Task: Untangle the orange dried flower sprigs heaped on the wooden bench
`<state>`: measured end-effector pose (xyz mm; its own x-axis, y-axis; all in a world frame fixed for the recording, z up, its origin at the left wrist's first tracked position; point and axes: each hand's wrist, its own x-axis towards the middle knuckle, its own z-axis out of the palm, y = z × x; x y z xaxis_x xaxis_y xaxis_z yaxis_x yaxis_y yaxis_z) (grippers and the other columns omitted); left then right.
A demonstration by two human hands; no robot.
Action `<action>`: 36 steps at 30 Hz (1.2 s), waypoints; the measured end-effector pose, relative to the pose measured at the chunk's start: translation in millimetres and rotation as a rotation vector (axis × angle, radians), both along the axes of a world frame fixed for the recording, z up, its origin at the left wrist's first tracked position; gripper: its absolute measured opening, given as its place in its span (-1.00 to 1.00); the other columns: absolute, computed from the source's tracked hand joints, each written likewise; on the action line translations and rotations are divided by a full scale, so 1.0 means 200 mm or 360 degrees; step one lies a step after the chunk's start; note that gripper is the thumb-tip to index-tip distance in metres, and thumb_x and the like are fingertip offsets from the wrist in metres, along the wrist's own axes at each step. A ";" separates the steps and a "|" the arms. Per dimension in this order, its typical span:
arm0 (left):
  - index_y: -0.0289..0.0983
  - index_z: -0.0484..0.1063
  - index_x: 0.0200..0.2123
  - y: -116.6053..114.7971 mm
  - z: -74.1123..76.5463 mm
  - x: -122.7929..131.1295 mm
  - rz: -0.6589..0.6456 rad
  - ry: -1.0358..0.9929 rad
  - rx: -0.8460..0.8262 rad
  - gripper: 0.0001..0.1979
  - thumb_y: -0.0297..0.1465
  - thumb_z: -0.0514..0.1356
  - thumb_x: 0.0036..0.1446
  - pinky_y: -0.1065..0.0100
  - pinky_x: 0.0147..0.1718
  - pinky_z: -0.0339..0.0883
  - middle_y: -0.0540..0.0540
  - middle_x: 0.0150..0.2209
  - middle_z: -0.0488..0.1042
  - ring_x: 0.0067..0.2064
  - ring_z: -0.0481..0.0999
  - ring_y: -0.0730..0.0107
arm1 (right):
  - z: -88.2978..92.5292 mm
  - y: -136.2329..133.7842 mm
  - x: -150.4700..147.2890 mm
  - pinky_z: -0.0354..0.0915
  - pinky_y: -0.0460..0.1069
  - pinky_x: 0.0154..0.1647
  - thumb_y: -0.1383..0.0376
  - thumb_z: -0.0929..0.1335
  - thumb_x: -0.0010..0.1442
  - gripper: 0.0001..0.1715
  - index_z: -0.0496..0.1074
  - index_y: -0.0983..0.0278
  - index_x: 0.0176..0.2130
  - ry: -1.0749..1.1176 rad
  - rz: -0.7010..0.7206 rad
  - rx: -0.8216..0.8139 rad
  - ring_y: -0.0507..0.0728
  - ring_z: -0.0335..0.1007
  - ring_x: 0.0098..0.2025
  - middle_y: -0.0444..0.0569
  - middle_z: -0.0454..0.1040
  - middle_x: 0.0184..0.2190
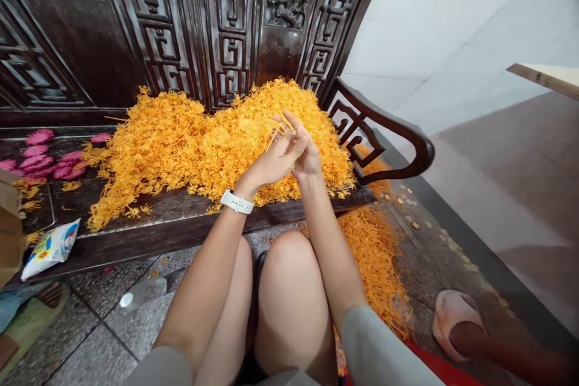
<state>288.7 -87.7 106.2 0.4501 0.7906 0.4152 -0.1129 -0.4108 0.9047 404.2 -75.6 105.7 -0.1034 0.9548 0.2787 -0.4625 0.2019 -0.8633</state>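
Note:
My left hand [278, 160], with a pale watch strap [237, 201] on its wrist, is closed in front of my right hand [308, 154]. Thin yellow plastic strands [274, 134] stick out at the left hand's fingertips. My right hand has its fingers stretched upward and apart, close against the left; its thumb side is partly hidden. Both hands are raised just before a large heap of yellow-orange plastic flower pieces [167, 145], which lies on a dark wooden bench [158, 202].
Pink flower pieces [36, 151], a cardboard box [9, 226] and a white snack packet [52, 247] are at the left. The carved armrest [407, 157] curves out at the right. Orange strands [377, 265] cover the floor below. A plastic bottle [145, 294] and other people's slippered feet [456, 322] are nearby.

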 end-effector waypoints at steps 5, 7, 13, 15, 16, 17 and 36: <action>-0.25 0.45 -0.36 0.01 -0.01 -0.06 0.0234 0.0261 0.0032 -0.39 0.18 0.04 0.35 0.30 -0.49 0.13 -0.07 -0.47 0.44 -0.49 0.36 0.38 | -0.03 0.03 0.00 0.52 -0.04 -0.04 0.40 0.58 -0.04 -0.59 0.57 0.16 -0.15 0.0160 -0.0168 -0.0114 0.04 0.56 -0.16 -0.14 0.60 -0.21; -0.24 0.47 -0.41 0.02 -0.02 -0.07 0.0337 0.0377 0.0184 -0.40 0.12 0.04 0.40 0.29 -0.45 0.09 -0.05 -0.49 0.44 -0.47 0.34 0.38 | -0.04 0.05 0.01 0.52 -0.08 -0.04 0.46 0.56 -0.05 -0.60 0.55 0.17 -0.19 0.0328 -0.0232 -0.0158 0.00 0.56 -0.18 -0.18 0.57 -0.27; -0.23 0.43 -0.51 0.05 -0.02 -0.06 0.0621 -0.0067 0.0202 -0.48 0.02 0.20 0.35 0.28 -0.27 0.24 -0.05 -0.46 0.45 -0.32 0.40 0.35 | -0.02 0.07 0.09 0.48 -0.14 -0.04 0.56 0.51 -0.02 -0.56 0.45 0.16 -0.19 0.0656 -0.0378 -0.0170 -0.06 0.52 -0.20 -0.23 0.51 -0.28; -0.23 0.48 -0.41 0.06 -0.01 -0.06 0.0621 -0.0324 -0.0051 -0.59 -0.01 0.32 0.26 0.30 -0.23 0.30 -0.06 -0.37 0.51 -0.29 0.45 0.37 | -0.02 0.06 0.09 0.48 -0.13 -0.03 0.54 0.52 -0.04 -0.54 0.42 0.15 -0.20 0.0615 -0.0401 -0.0111 -0.05 0.51 -0.17 -0.22 0.49 -0.27; -0.24 0.52 -0.33 0.07 -0.01 -0.06 0.0556 -0.0415 -0.0191 -0.62 -0.02 0.35 0.24 0.30 -0.20 0.33 -0.08 -0.32 0.55 -0.27 0.48 0.37 | -0.02 0.06 0.08 0.48 -0.11 -0.03 0.53 0.53 -0.05 -0.53 0.40 0.15 -0.21 0.0562 -0.0405 -0.0074 -0.03 0.50 -0.16 -0.22 0.48 -0.25; -0.24 0.54 -0.28 0.07 -0.01 -0.06 0.0495 -0.0488 -0.0309 -0.63 -0.04 0.37 0.21 0.30 -0.18 0.36 -0.11 -0.27 0.58 -0.24 0.51 0.37 | -0.02 0.05 0.07 0.48 -0.10 -0.04 0.51 0.55 -0.07 -0.51 0.38 0.14 -0.22 0.0493 -0.0411 -0.0034 -0.02 0.48 -0.16 -0.21 0.46 -0.24; -0.27 0.48 -0.31 0.10 -0.04 -0.10 0.0647 -0.0853 -0.0674 -0.82 -0.40 0.40 0.03 0.45 -0.31 0.38 -0.01 -0.38 0.53 -0.32 0.59 0.41 | -0.06 0.01 0.02 0.36 -0.04 -0.38 0.20 0.44 0.18 -0.84 0.45 0.19 -0.22 -0.0227 -0.0767 0.0086 -0.01 0.35 -0.47 -0.19 0.39 -0.45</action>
